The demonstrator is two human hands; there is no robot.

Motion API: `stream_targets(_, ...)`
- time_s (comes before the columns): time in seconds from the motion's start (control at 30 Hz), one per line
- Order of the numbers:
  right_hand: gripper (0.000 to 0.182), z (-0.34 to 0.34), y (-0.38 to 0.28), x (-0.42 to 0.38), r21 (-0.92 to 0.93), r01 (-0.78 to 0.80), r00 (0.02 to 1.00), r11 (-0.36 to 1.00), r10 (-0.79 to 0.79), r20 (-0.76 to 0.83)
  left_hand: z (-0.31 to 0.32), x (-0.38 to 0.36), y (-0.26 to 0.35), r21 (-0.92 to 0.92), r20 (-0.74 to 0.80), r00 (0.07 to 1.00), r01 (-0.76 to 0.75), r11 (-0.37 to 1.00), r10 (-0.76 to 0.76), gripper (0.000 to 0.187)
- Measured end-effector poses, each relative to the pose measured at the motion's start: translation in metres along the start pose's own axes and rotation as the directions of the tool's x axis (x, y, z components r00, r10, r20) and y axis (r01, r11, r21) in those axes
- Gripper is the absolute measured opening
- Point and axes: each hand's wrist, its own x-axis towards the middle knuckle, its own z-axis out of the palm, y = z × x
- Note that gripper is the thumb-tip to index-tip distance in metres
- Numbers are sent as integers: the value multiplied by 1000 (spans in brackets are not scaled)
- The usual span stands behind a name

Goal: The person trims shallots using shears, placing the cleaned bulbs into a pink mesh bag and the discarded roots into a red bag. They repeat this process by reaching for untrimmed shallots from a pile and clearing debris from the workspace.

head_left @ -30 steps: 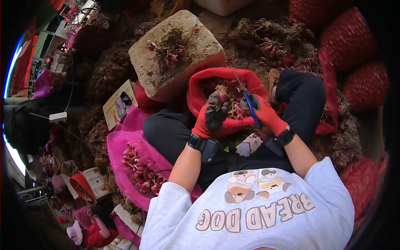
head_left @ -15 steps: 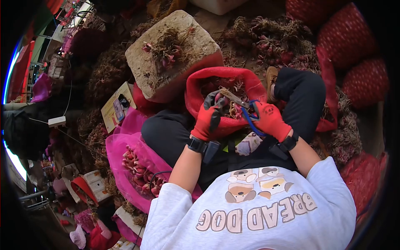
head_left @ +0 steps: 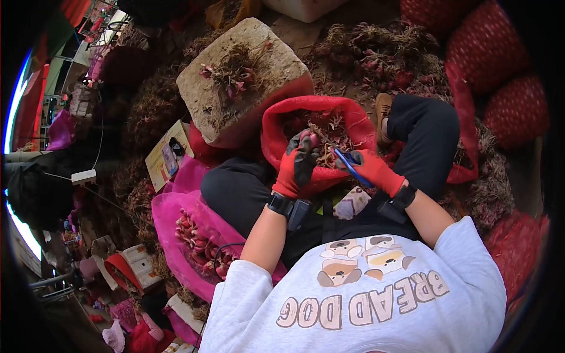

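Observation:
My left hand (head_left: 297, 163), in a red and dark-grey work glove, is closed around a shallot (head_left: 312, 138) with dry stalk at its top. Blue-handled scissors (head_left: 352, 167) are in my right hand (head_left: 379, 170), gloved in red, the blades pointing at the shallot. Both hands are over the near side of a red mesh sack (head_left: 274, 115), its mouth rolled open between my legs. Dry stalks and trimmings (head_left: 335, 130) lie inside the sack. On my left, a pink mesh bag (head_left: 168, 220) contains many trimmed shallots (head_left: 200, 244).
A foam block (head_left: 200, 76) ahead bears a bunch of shallots (head_left: 235, 73). Heaped shallots with dry stalks (head_left: 388, 56) lie beyond the sack. Full red mesh sacks (head_left: 491, 47) stand at right. By my left knee are a cardboard piece (head_left: 158, 167) and a phone (head_left: 170, 162).
The scissors have swung from open to nearly closed at the stalk, and their handles now overlap. My left hand has barely moved, still with the shallot.

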Motion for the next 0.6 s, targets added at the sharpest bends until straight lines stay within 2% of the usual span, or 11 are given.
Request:
stream_targets(0.07, 46, 1, -13, -4, -215, 60, 992, 975, -83, -100, 1, 0, -2, -73, -72, 997, -10, 997, 4, 28)
stream_targets(0.17, 56, 0, -1, -8, -353, 100, 975, 930, -163, -154, 12, -5, 11, -251, -151, 986, 26, 968, -66, 30)
stream_targets(0.27, 69, -4, -11, -11, -513, 6, 996, 858, -51, -73, -7, -5, 2, -84, 99, 995, -18, 996, 27, 30)
stream_targets(0.3, 71, -3, -7, -11, -541, 8, 995, 841, -60, -78, -25, 2, -11, 198, 93, 994, -74, 977, 56, 30)
stream_targets(0.33, 74, -1, -1, -9, -567, 11, 994, 824, -72, -85, -50, 12, -27, 467, 98, 991, -124, 876, 88, 30)
stream_targets(0.4, 79, -2, -2, -9, -595, 27, 992, 803, -96, -85, -57, 13, -27, 587, 120, 988, -152, 795, 100, 28)
stream_targets(0.5, 83, -9, -14, -12, -604, 57, 990, 795, -125, -71, -15, -5, 3, 142, 81, 997, -17, 990, 5, 23)
stream_targets(0.57, 83, -7, -12, -11, -608, 65, 988, 791, -136, -71, -1, -6, 10, -267, 10, 988, 152, 952, -154, 22)
stream_targets(0.6, 83, -6, -15, -11, -624, 54, 991, 780, -118, -61, -4, -4, 4, -206, -23, 987, 150, 967, -158, 21)
